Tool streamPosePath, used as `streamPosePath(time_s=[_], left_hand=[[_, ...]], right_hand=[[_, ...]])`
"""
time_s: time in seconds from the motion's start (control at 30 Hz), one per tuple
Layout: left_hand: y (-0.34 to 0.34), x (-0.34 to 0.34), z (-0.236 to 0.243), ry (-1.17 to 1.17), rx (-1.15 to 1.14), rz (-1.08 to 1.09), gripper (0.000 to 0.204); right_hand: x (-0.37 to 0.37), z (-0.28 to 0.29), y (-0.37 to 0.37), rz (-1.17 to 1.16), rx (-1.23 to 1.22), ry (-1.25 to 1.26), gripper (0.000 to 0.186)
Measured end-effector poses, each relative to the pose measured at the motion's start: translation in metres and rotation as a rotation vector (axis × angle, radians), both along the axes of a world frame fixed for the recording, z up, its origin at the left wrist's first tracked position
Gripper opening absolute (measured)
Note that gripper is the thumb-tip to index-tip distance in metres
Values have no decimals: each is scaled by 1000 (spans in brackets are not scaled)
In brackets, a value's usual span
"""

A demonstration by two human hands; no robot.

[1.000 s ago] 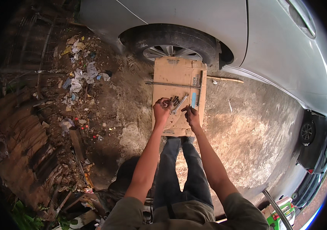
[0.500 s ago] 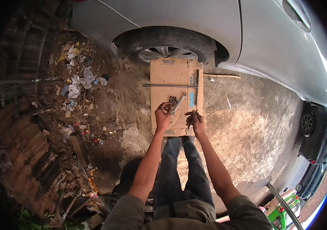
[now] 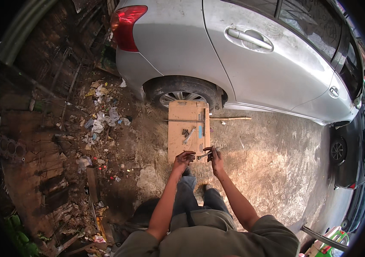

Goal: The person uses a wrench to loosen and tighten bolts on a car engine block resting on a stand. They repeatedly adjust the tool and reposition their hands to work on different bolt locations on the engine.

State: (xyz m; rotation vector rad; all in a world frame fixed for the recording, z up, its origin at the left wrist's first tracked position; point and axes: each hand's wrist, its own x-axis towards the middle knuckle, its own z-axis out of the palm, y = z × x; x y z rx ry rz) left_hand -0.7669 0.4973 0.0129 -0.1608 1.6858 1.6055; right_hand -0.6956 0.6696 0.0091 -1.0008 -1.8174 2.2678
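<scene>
My right hand [image 3: 216,159] is closed on a slim metal wrench [image 3: 205,155], held slanting over the near edge of a flat cardboard sheet [image 3: 178,145]. Just left of the tool's end is my left hand [image 3: 183,160], its fingers bent inward; what they hold, if anything, is too small to make out. Another wrench [image 3: 189,135] lies on the cardboard, beside a small cluster of dark bolts [image 3: 185,132]. Farther back, a thin dark rod [image 3: 184,120] lies across the sheet.
A silver car [image 3: 174,47] stands ahead, its wheel [image 3: 182,91] just beyond the cardboard. A wooden stick [image 3: 233,118] lies on the ground to the right. Litter [image 3: 105,120] and an engine block [image 3: 11,147] are at the left. A dark car [image 3: 341,158] stands far right.
My view has tilted up, showing more of the silver car. Both hands have drawn back toward me, off the middle of the cardboard, and the wrench in my right hand now shows clearly.
</scene>
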Motion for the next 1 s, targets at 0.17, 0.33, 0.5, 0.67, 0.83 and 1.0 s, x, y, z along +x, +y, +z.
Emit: streamPosePath(time_s=[0.17, 0.33, 0.5, 0.67, 0.83, 1.0], left_hand=[[-20, 67, 34, 173, 4, 57, 22], [-36, 185, 32, 291, -13, 168, 20], [-49, 330, 35, 146, -47, 328, 18], [-70, 413, 48, 143, -26, 379, 23], [-86, 442, 57, 305, -8, 363, 31], [-102, 472, 68, 438, 55, 355, 36]], right_hand=[[57, 34, -2, 118, -43, 87, 47], [149, 42, -8, 240, -155, 169, 44], [264, 44, -6, 256, -285, 90, 37], [348, 44, 6, 213, -261, 15, 38], [390, 52, 0, 251, -173, 99, 40], [437, 71, -32, 155, -167, 208, 39]])
